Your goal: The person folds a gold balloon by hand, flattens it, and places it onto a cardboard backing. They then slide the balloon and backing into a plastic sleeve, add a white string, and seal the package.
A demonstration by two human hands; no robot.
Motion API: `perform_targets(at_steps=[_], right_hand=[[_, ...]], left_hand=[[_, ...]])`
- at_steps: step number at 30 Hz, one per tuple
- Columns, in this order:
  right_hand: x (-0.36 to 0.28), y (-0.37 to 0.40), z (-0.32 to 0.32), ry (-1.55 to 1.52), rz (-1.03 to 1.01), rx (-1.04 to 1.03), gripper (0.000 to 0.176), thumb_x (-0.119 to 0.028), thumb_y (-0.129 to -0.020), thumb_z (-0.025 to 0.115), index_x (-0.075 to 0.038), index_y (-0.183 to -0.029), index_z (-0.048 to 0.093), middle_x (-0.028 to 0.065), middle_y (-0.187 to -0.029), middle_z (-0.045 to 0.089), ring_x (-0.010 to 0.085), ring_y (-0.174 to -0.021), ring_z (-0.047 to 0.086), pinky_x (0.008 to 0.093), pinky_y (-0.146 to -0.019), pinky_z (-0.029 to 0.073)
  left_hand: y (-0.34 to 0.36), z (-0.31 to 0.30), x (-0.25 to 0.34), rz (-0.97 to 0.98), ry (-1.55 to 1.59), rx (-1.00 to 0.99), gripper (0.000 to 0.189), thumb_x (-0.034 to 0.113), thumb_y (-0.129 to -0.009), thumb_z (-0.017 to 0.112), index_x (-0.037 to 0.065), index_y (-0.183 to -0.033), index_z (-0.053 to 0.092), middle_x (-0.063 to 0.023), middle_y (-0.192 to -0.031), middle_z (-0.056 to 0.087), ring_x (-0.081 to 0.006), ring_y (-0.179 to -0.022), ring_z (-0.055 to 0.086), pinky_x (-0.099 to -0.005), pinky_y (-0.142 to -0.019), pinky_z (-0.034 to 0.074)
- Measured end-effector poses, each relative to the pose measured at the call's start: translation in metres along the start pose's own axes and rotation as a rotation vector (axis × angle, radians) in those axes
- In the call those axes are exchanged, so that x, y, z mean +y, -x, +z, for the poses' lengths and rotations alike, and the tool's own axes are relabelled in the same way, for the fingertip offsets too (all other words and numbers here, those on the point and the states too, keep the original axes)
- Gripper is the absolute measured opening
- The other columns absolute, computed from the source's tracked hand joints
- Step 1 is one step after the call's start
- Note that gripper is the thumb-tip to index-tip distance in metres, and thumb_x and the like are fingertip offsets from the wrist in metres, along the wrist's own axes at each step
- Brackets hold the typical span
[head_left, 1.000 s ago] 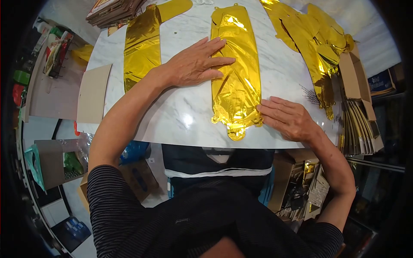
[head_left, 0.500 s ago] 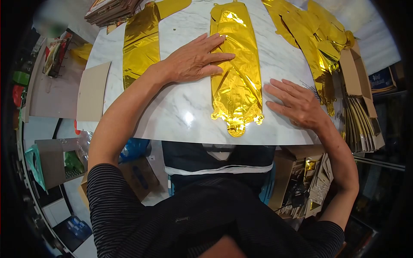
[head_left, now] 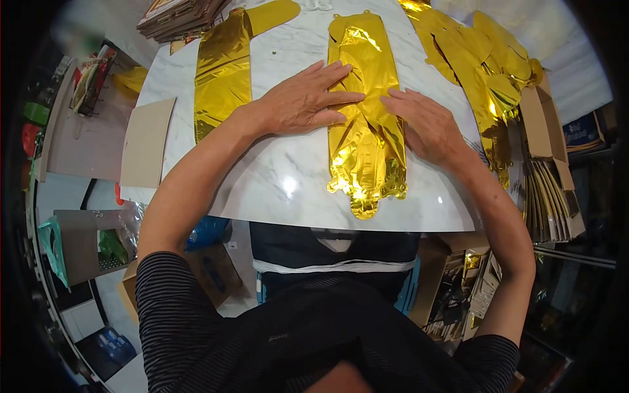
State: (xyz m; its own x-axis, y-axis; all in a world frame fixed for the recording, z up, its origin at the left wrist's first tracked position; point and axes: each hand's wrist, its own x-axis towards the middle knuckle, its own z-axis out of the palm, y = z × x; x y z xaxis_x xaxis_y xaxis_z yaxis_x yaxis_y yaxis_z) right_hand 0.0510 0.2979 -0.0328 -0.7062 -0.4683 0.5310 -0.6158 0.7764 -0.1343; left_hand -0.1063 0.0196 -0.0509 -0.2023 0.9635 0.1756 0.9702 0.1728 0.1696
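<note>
A flat, deflated gold foil balloon (head_left: 367, 144) lies lengthwise in front of me, with small tabs at its near and far ends. My left hand (head_left: 304, 101) is open, its spread fingers pressing on the balloon's left side near the middle. On the opposite edge, my right hand (head_left: 426, 124) rests with extended fingers, its fingertips touching the foil. Creases run across the balloon between the two hands. To the left lies another gold foil piece (head_left: 223, 78), partly behind my left forearm.
The marble-patterned table (head_left: 288, 190) has a curved near edge. More gold foil balloons (head_left: 491, 59) are heaped at the right, beside an open cardboard box (head_left: 540, 121) and a row of flat packets (head_left: 550, 203). A cardboard sheet (head_left: 147, 141) and stacked packs (head_left: 180, 19) are at the left.
My right hand has moved up and left from the bare table to the balloon's right edge. New creases show in the balloon's middle. My left hand stays on the foil.
</note>
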Motion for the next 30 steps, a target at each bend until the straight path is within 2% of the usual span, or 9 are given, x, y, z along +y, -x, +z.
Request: perform_targets(at_steps=[3, 8, 13, 19, 22, 25, 28, 29, 30], right_hand=[[0.012, -0.01, 0.003, 0.069, -0.127, -0.119, 0.037, 0.001, -0.081, 0.079, -0.008, -0.116, 0.073, 0.0099, -0.128, 0.076, 0.0328, -0.124, 0.071, 0.0473, -0.111, 0.055], [0.024, -0.009, 0.009, -0.007, -0.04, -0.136, 0.037, -0.001, -0.083, 0.079, -0.01, -0.118, 0.075, 0.0066, -0.128, 0.076, 0.0283, -0.122, 0.072, 0.0469, -0.109, 0.056], [0.026, -0.007, 0.014, -0.073, 0.016, -0.085, 0.038, 0.001, -0.084, 0.076, -0.012, -0.12, 0.076, 0.0068, -0.123, 0.078, 0.028, -0.115, 0.075, 0.0453, -0.105, 0.059], [0.029, -0.008, 0.018, -0.149, 0.06, -0.003, 0.037, -0.001, -0.086, 0.077, -0.014, -0.12, 0.077, 0.005, -0.115, 0.081, 0.03, -0.106, 0.077, 0.0399, -0.097, 0.062], [0.027, -0.013, 0.015, -0.315, 0.136, 0.022, 0.031, -0.006, -0.089, 0.077, -0.014, -0.119, 0.078, 0.008, -0.104, 0.081, 0.0294, -0.091, 0.077, 0.0335, -0.082, 0.061], [0.024, -0.018, 0.009, -0.281, 0.581, -0.163, 0.018, -0.019, -0.096, 0.073, -0.012, -0.111, 0.08, 0.0161, -0.075, 0.068, 0.0256, -0.065, 0.06, 0.0372, -0.064, 0.049], [0.013, -0.037, 0.002, -0.33, 0.679, -0.081, 0.02, -0.023, -0.098, 0.069, -0.008, -0.108, 0.079, 0.0155, -0.073, 0.067, 0.0217, -0.064, 0.058, 0.0382, -0.067, 0.049], [0.014, -0.043, 0.0, -0.343, 0.735, -0.113, 0.031, -0.024, -0.101, 0.068, 0.006, -0.093, 0.071, -0.0001, -0.067, 0.054, 0.01, -0.066, 0.046, 0.0324, -0.061, 0.042], [0.018, -0.045, -0.001, -0.343, 0.735, -0.11, 0.031, -0.024, -0.101, 0.068, 0.006, -0.093, 0.071, -0.0001, -0.067, 0.054, 0.01, -0.066, 0.046, 0.0324, -0.061, 0.042]], left_hand=[[0.0, 0.001, 0.001, 0.001, -0.002, 0.01, 0.058, 0.058, -0.107, 0.048, 0.027, -0.156, 0.055, -0.0196, -0.17, 0.033, -0.0332, -0.16, 0.027, -0.0492, -0.134, 0.014], [0.001, 0.0, -0.002, -0.006, 0.027, 0.024, 0.06, 0.056, -0.106, 0.054, 0.022, -0.155, 0.055, -0.0175, -0.171, 0.033, -0.0334, -0.16, 0.028, -0.0483, -0.134, 0.017], [0.004, -0.009, -0.007, -0.067, 0.212, 0.083, 0.051, 0.03, -0.098, 0.073, 0.01, -0.145, 0.064, -0.0106, -0.164, 0.048, -0.0328, -0.154, 0.04, -0.0437, -0.127, 0.036], [0.005, -0.018, -0.005, -0.011, 0.13, 0.053, 0.038, 0.017, -0.099, 0.072, 0.005, -0.135, 0.069, -0.0116, -0.154, 0.059, -0.0325, -0.142, 0.056, -0.0427, -0.118, 0.048], [0.008, -0.017, -0.007, 0.009, 0.135, 0.07, 0.038, 0.007, -0.099, 0.067, 0.006, -0.136, 0.067, -0.0133, -0.152, 0.06, -0.0339, -0.139, 0.058, -0.0425, -0.117, 0.049], [0.008, -0.016, -0.008, -0.039, 0.161, 0.071, 0.044, 0.008, -0.097, 0.066, 0.005, -0.141, 0.061, -0.0161, -0.149, 0.061, -0.0353, -0.139, 0.057, -0.0435, -0.117, 0.048], [0.006, -0.033, -0.001, -0.176, 0.321, -0.027, 0.053, 0.016, -0.094, 0.07, 0.003, -0.144, 0.056, -0.0176, -0.147, 0.062, -0.0372, -0.138, 0.058, -0.0458, -0.116, 0.048], [0.004, -0.034, -0.002, -0.174, 0.319, -0.028, 0.053, 0.016, -0.094, 0.07, 0.003, -0.144, 0.056, -0.0176, -0.147, 0.062, -0.0372, -0.138, 0.058, -0.0458, -0.116, 0.048], [0.001, -0.035, -0.004, -0.181, 0.347, -0.032, 0.057, 0.022, -0.095, 0.071, 0.002, -0.145, 0.052, -0.0199, -0.143, 0.064, -0.0384, -0.135, 0.06, -0.0456, -0.114, 0.049]])
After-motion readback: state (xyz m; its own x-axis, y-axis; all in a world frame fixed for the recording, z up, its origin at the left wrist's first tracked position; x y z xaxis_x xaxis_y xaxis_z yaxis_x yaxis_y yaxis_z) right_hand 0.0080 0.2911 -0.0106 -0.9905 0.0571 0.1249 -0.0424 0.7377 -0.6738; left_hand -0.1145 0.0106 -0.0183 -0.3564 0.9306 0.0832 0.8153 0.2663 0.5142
